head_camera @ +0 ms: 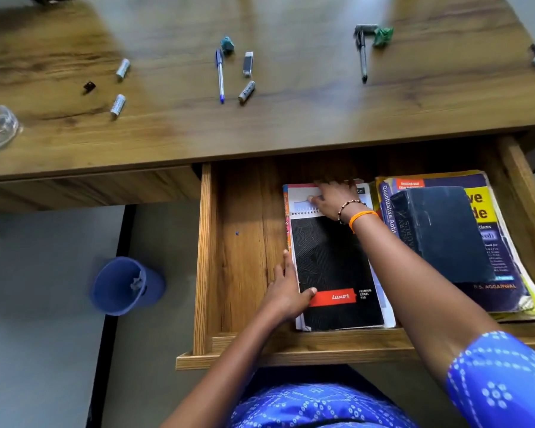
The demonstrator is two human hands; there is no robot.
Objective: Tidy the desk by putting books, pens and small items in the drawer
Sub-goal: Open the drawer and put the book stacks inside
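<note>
- Left hand point(286, 290) lies mostly flat against the near left edge of the black spiral pad point(334, 273), thumb on the cover, fingers straight along the side. Pressing, not gripping.
- Right hand point(331, 197) reaches to the far end of the pad stack, fingers curled over the top edge of it, looks like it's squaring things up.
- So I'd say the books step is basically wrapping up: pad lies flat in the open drawer point(204, 257), long axis running front to back, spiral end pointing away toward the desk.
- Just beside it on the right, a dark book point(445, 230) sits on a bigger yellow-and-purple book point(504, 273).
- Next up is probably the desktop stuff: blue pen point(220, 76), black pen point(362, 55), batteries point(117, 105). Small and rolly, needs a pinch each.
- Drawer's left half has bare floor for them.
</note>
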